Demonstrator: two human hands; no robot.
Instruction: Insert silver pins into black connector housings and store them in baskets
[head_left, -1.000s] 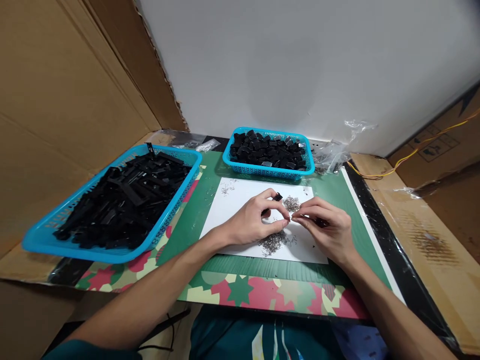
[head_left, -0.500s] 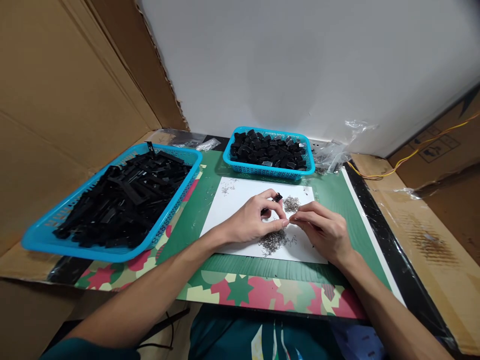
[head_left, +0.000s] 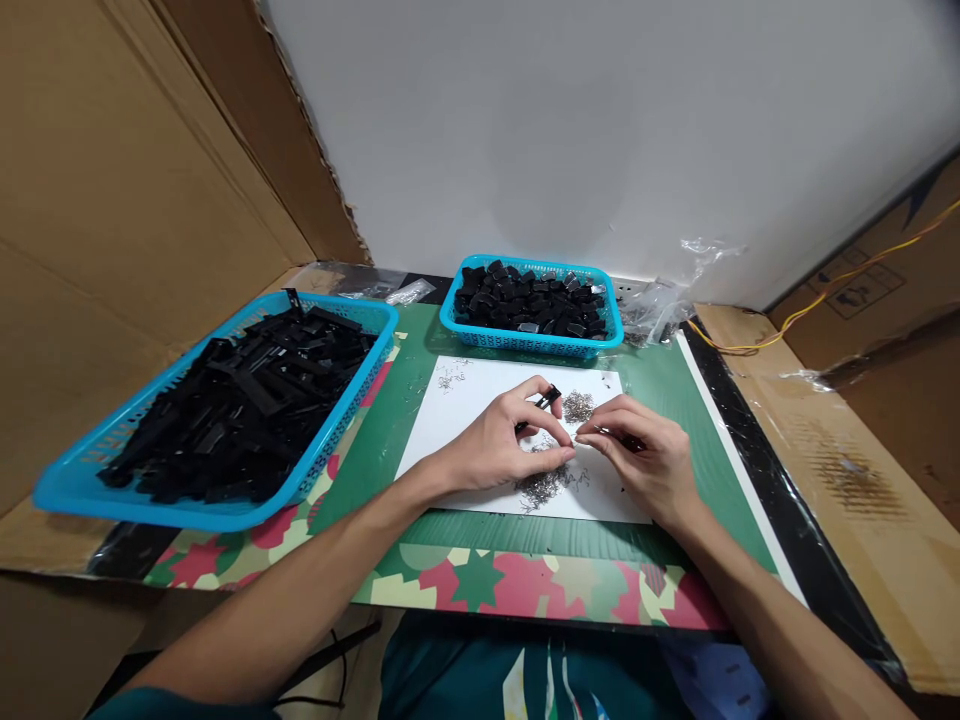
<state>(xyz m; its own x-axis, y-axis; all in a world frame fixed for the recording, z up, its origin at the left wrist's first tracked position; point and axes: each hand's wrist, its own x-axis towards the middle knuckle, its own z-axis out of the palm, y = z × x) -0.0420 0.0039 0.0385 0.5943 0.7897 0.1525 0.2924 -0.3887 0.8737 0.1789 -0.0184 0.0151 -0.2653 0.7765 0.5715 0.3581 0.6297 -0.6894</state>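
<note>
My left hand [head_left: 517, 435] is curled over the white sheet [head_left: 435, 430], with a narrow black plastic piece [head_left: 549, 397] held in its fingers. Its thumb and a fingertip meet close to the fingertips of my right hand [head_left: 645, 445]. The right thumb and forefinger are pinched together, on something too small to make out. Something dark shows under the right hand's curled fingers. Beneath and beside the left hand lies a pile of tiny bent metal wire pieces [head_left: 541, 488], perhaps springs. A smaller pile of similar metal bits [head_left: 577, 407] sits just beyond the hands.
A large blue basket [head_left: 315, 465] of long black plastic parts stands on the left. Behind the sheet, a smaller blue basket [head_left: 525, 343] holds short black pieces. Clear plastic bags [head_left: 660, 312] lie at the back right. Cardboard [head_left: 847, 460] borders the green mat [head_left: 367, 480].
The fingertips of my two hands have moved slightly apart. The black piece in my left hand has shifted and shows more of its length. The view has moved a little.
</note>
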